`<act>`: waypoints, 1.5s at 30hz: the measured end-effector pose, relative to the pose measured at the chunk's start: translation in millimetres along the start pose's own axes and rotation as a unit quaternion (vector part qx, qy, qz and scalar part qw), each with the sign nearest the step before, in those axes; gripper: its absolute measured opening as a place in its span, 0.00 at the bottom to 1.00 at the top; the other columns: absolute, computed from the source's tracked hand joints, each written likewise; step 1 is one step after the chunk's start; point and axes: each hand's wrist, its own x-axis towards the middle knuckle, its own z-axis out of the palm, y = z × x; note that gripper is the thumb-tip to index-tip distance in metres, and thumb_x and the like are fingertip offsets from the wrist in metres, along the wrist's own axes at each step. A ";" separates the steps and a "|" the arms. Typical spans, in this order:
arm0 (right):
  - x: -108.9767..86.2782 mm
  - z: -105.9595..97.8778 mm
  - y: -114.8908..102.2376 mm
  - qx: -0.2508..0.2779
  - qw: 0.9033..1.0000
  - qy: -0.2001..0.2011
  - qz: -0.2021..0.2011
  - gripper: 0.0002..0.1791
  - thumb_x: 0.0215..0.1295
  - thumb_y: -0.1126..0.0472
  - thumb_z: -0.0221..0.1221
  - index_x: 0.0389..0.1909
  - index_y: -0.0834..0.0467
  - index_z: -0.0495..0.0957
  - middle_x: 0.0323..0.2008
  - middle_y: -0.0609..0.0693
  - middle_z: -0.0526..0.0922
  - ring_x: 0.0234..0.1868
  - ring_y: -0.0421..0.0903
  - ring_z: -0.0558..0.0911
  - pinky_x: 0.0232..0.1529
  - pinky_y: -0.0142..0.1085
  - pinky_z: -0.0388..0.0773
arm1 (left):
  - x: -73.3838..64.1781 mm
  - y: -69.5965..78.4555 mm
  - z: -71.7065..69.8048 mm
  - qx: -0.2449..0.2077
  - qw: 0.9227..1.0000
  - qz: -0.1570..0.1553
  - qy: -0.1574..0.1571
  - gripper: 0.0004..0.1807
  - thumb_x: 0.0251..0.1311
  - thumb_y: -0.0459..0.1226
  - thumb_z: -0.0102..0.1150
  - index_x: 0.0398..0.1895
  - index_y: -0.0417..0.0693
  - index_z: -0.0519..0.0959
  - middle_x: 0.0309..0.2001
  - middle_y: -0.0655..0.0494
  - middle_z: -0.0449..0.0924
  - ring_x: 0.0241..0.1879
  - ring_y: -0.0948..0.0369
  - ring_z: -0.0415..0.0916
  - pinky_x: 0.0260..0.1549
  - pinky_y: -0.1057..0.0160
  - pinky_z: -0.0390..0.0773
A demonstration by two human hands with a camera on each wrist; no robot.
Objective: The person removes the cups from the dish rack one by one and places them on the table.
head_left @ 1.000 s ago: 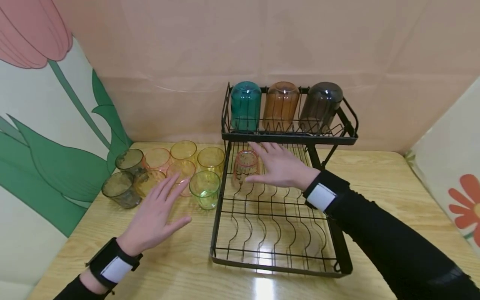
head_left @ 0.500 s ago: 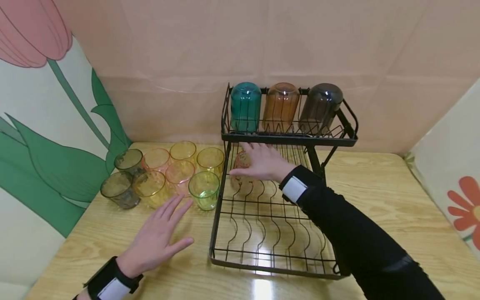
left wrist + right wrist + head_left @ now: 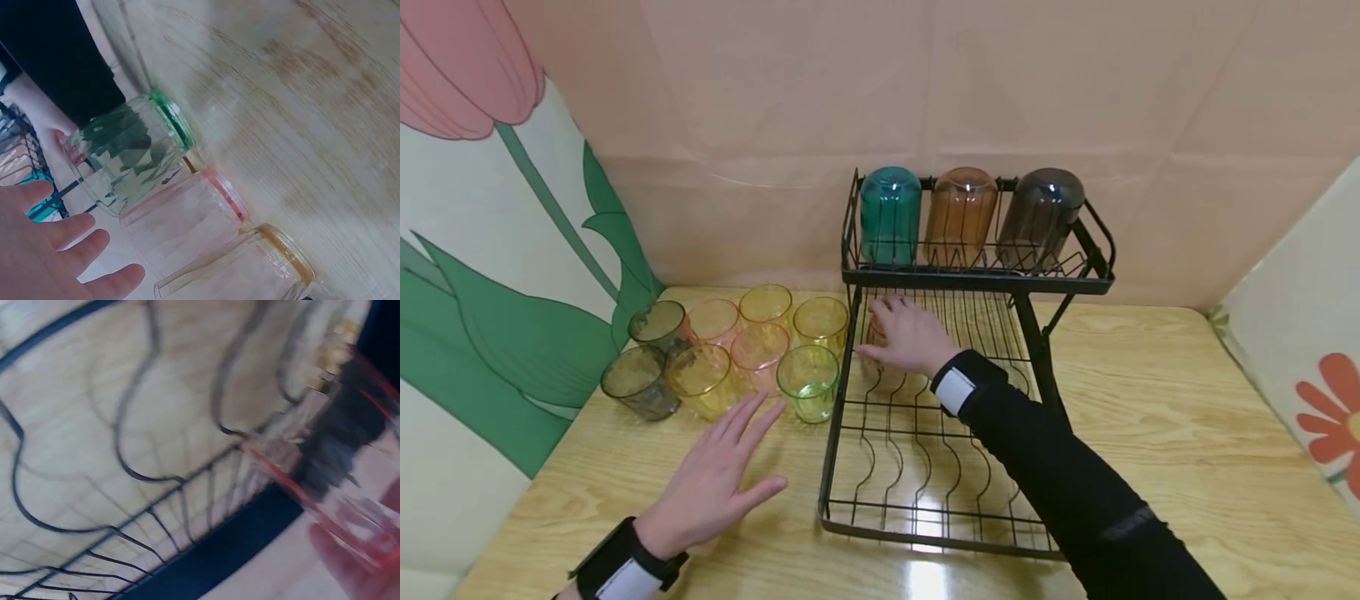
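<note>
My right hand (image 3: 913, 337) is over the left side of the black dish rack's (image 3: 831, 467) lower tier, fingers curved round a pink-rimmed glass (image 3: 875, 332) that they mostly hide. In the right wrist view this clear glass (image 3: 300, 487) stands upside down at the wires, with a fingertip (image 3: 328, 550) against its side. My left hand (image 3: 711, 483) hovers palm down over the table, fingers spread, holding nothing. Just beyond it stand a green glass (image 3: 808, 392), a pink glass (image 3: 760, 350) and a yellow glass (image 3: 703, 383), all upright.
On the rack's upper tier sit a teal glass (image 3: 891, 217), an amber glass (image 3: 961, 218) and a dark grey glass (image 3: 1042, 221), upside down. More upright glasses, including a smoky grey one (image 3: 638, 383), crowd the table (image 3: 760, 567) left of the rack. A pink wall covering (image 3: 760, 100) rises behind.
My right hand has moved left along the lower tier, and its fingers have come round the pink-rimmed glass. The left hand shifted slightly nearer, then stayed almost still.
</note>
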 end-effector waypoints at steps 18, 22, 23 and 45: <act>2.2 -6.7 4.2 -0.036 0.998 0.057 -0.015 0.29 0.64 0.44 0.56 0.57 0.61 0.74 0.41 0.58 0.80 0.41 0.54 0.80 0.34 0.44 0.80 | 1.0 -0.8 -2.2 -0.021 1.000 -0.010 -0.002 0.45 0.59 0.50 0.63 0.76 0.50 0.53 0.74 0.42 0.50 0.70 0.42 0.52 0.60 0.37 0.60; 1.5 -27.4 5.1 -0.041 0.998 0.043 -0.007 0.29 0.65 0.43 0.56 0.58 0.60 0.74 0.21 0.49 0.73 0.18 0.44 0.69 0.15 0.34 0.63 | 1.8 -2.4 -2.3 -0.025 1.000 -0.010 0.003 0.46 0.59 0.49 0.64 0.76 0.52 0.52 0.74 0.42 0.49 0.70 0.42 0.52 0.60 0.37 0.60; 1.0 -32.5 5.0 -0.039 0.998 0.039 -0.006 0.28 0.66 0.43 0.56 0.56 0.60 0.75 0.17 0.47 0.70 0.14 0.42 0.65 0.13 0.33 0.58 | 2.0 -2.4 -2.4 -0.026 1.000 -0.010 0.003 0.46 0.59 0.49 0.64 0.76 0.52 0.52 0.74 0.42 0.49 0.70 0.42 0.52 0.61 0.37 0.59; -71.9 -91.7 -51.2 0.001 0.967 0.105 -0.231 0.17 0.60 0.45 0.58 0.40 0.54 0.76 0.34 0.46 0.71 0.30 0.41 0.70 0.17 0.27 0.64 | 50.8 51.1 -19.4 -0.887 0.451 -0.091 -0.045 0.47 0.63 0.71 0.14 0.76 0.54 0.26 0.76 0.44 0.23 0.75 0.50 0.28 0.69 0.43 0.37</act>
